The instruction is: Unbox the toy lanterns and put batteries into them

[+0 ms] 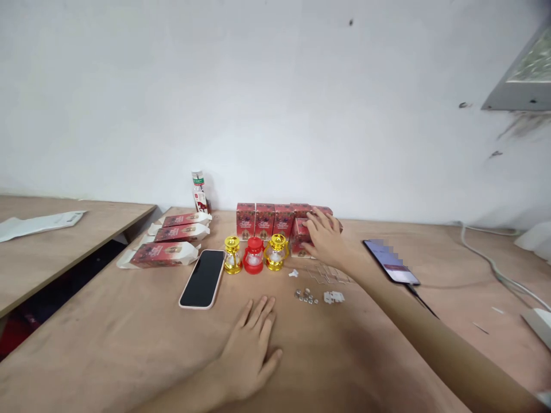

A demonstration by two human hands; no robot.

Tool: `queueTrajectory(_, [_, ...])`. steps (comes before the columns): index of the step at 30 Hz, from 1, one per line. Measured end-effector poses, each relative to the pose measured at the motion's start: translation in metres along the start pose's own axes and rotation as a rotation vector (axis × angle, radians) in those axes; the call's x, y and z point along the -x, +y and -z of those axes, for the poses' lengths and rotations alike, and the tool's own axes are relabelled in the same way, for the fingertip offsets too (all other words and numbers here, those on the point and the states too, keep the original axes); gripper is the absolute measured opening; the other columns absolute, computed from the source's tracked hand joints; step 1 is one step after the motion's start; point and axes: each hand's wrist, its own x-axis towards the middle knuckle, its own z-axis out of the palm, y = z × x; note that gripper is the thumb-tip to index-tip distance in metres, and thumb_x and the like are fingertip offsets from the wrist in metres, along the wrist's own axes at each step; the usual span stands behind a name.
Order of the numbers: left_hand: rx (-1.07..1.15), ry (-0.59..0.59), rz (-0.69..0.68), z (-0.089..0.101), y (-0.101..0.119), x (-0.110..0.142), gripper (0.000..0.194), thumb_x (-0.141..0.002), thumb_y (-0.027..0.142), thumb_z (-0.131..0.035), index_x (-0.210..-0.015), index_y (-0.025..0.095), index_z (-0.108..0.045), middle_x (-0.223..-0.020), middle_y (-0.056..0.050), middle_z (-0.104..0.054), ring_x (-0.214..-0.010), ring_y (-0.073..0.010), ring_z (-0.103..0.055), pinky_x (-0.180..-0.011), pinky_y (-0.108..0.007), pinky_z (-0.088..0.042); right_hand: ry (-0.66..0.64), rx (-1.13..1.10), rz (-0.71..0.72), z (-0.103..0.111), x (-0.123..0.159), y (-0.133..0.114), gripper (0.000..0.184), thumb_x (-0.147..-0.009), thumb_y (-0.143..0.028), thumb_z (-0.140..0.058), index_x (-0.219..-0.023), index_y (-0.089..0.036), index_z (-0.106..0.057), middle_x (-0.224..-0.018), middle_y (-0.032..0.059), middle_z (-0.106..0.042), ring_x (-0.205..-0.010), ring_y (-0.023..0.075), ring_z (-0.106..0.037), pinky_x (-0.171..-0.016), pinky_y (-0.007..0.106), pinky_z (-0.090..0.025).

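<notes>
My left hand (248,355) lies flat on the wooden table (129,344), fingers stretched out, holding nothing. Reaching forward, my right hand (325,238) rests its spread fingers on a small red printed box (298,244) at the right end of a group of such boxes (264,221). Part of that box is hidden behind the fingers. In front of the group stand three miniature lanterns: a gold one (233,256), a red one (253,256) and another gold one (276,253). Nearer me lie small round silvery pieces (306,296), white pieces (334,297) and thin bent wires (327,275).
Three opened red-and-white boxes (163,254) lie on the left, beside a dark-screened phone (203,279). A bottle (200,192) stands near the wall. To the right lie a lit phone (390,261) with a cable and a white cord (495,267). A second table (99,229) adjoins on the left.
</notes>
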Motion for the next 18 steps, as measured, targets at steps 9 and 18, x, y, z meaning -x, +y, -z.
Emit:
queueTrajectory(9, [0.084,-0.022,-0.083,-0.009,-0.011,0.023,0.06,-0.091,0.034,-0.039,-0.145,0.016,-0.021,-0.153,-0.011,-0.019,-0.141,-0.0273,-0.016,-0.114,-0.052,-0.015,0.156,-0.234,-0.105,0.045,0.015,0.003,0.053,-0.08,-0.045,-0.06,-0.121,-0.016,-0.046,-0.105,0.0149,-0.055,-0.095,0.031,-0.052,-0.08,0.044,-0.045])
queueTrajectory(18, [1.081,0.065,0.221,0.003,-0.019,0.012,0.082,-0.074,0.063,-0.056,-0.14,0.023,-0.027,-0.149,-0.013,-0.029,-0.139,-0.0303,-0.023,-0.112,-0.051,-0.021,0.415,-0.925,-0.536,0.048,0.104,-0.061,0.038,-0.097,-0.043,-0.026,-0.127,-0.025,-0.041,-0.113,0.0084,-0.054,-0.109,0.0236,-0.051,-0.089,0.039,-0.045])
